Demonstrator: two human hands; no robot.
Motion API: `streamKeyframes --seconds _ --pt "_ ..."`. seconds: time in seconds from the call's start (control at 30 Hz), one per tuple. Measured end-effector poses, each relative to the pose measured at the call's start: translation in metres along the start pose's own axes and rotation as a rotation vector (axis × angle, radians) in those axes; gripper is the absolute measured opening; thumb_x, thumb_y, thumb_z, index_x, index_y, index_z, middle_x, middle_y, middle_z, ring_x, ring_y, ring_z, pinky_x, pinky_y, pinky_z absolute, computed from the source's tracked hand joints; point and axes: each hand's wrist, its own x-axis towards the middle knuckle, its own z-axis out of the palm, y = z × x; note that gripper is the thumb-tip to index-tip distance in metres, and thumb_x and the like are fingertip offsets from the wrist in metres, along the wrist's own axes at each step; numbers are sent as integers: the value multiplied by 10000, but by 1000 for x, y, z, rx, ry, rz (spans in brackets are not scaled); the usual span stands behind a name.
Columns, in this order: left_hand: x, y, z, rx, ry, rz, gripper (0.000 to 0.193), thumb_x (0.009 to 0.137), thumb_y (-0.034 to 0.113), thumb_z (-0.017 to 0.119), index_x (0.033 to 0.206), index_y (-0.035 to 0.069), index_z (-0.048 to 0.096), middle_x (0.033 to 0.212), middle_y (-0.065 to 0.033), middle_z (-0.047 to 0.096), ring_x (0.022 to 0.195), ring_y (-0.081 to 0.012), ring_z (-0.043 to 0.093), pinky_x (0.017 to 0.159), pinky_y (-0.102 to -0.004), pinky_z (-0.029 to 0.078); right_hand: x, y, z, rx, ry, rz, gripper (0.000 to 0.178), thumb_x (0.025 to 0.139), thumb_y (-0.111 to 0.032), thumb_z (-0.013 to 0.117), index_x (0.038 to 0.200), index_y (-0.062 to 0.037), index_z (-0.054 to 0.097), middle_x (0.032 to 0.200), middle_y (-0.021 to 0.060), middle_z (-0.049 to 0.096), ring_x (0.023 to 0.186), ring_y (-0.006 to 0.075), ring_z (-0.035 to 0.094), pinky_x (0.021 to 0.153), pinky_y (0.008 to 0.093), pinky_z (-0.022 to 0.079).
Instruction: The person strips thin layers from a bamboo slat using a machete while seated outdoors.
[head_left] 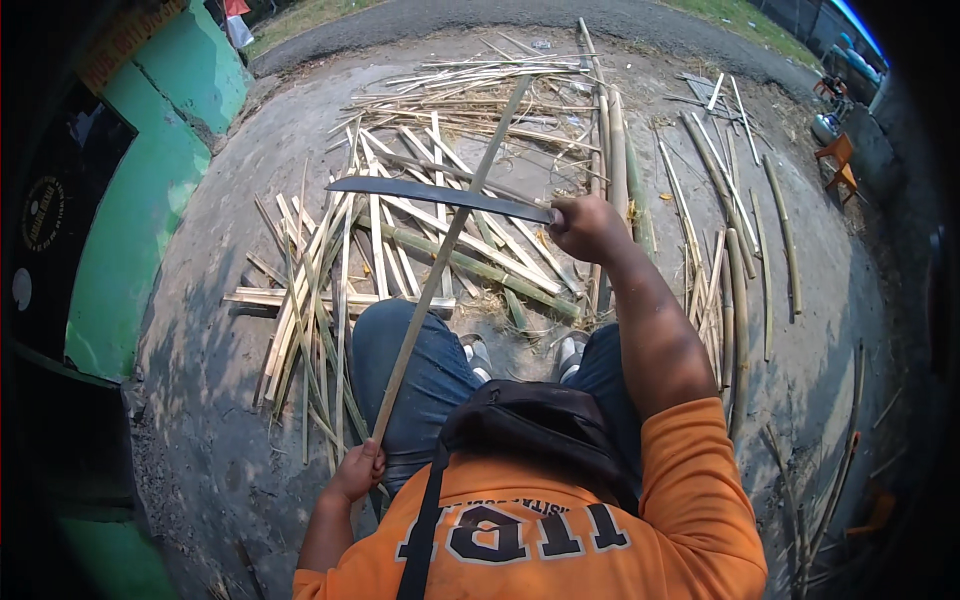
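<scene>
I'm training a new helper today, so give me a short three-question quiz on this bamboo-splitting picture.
1. True or false: the right hand holds a long dark blade.
2. What does the left hand grip?
A. a hammer
B. a long bamboo strip
C. a rope
3. Fill in: split bamboo pieces lie on the ____.

Key: 1 true; 2 B; 3 ground.
</scene>
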Motion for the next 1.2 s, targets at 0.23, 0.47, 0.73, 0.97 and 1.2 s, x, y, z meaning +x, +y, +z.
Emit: streamKeyframes --seconds 0.23,0.47,0.73,0.97,1.2 --pt "1 10 -4 24 -9 -18 604 1077 642 405 772 125 471 621 31 391 533 -98 329 513 -270 282 6 36 20 54 -89 384 212 928 -239 597 970 -96 748 923 229 730 908 429 703 836 520 570" --pt "-4 17 -4 99 17 -149 586 1094 617 376 801 119 476 666 17 433 555 -102 374 521 -272 329 8 53 23 40 10 557 286 912 -252 611 1072 -45 726 1079 241 732 1048 418 691 925 493 548" --pt "4 4 -3 197 79 4 563 1111 558 393 805 98 501 675 9 457 572 -110 412 536 -274 355 8 -5 1 -6 -164 81 197 933 -263 611 947 -105 729 888 199 716 868 440 678 794 528 551" --pt "4 3 -7 375 171 141 571 1115 532 403 805 72 537 685 -4 484 633 -129 470 600 -305 405 10 105 21 81 191 565 188 852 -223 724 860 -37 703 760 164 707 705 355 691 633 474 524" --pt "1 -8 -1 230 204 136 603 1111 560 388 802 67 542 701 -3 491 660 -130 475 634 -309 420 -4 133 8 1380 478 1207 134 964 -154 646 862 -139 560 608 -28 465 510 110 449 528 319 434"
